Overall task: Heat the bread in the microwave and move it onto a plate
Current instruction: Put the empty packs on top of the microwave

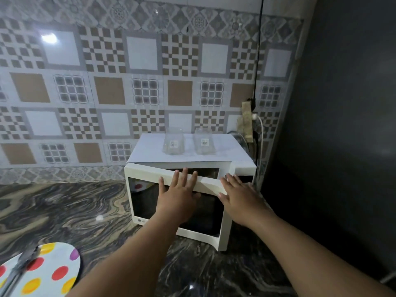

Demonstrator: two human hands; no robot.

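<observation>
Ahead of both hands the white microwave (pixel 190 189) sits on a dark marbled counter (pixel 75 211), its right side close to a dark panel (pixel 342 125) that leaves little room on that side. Left of the hands the counter runs open and bare up to the patterned tile wall (pixel 107 82). The microwave door (pixel 177 209) stands slightly ajar, hinged on the left, its free right edge swung out toward the person so that a narrow gap shows along the top.

The left hand (pixel 177 196) lies flat on the door's upper frame with fingers spread, the palm over the dark glass. The right hand (pixel 240 196) is spread too, fingers extended, resting at the door's free right edge – whether the palm presses the door or just hovers at it is hard to tell from this angle. Neither hand grips anything.

Beyond the fingertips, on the microwave's roof, stand two clear glasses (pixel 188 142) side by side, each with a small label. Near the left forearm, at the lower left corner, a white plate (pixel 53 273) with coloured dots lies on the counter with a dark utensil (pixel 21 266) across it – blurred. The bread is not visible; the door glass is too dark to show the inside, apart from a dotted reflection at its left.
</observation>
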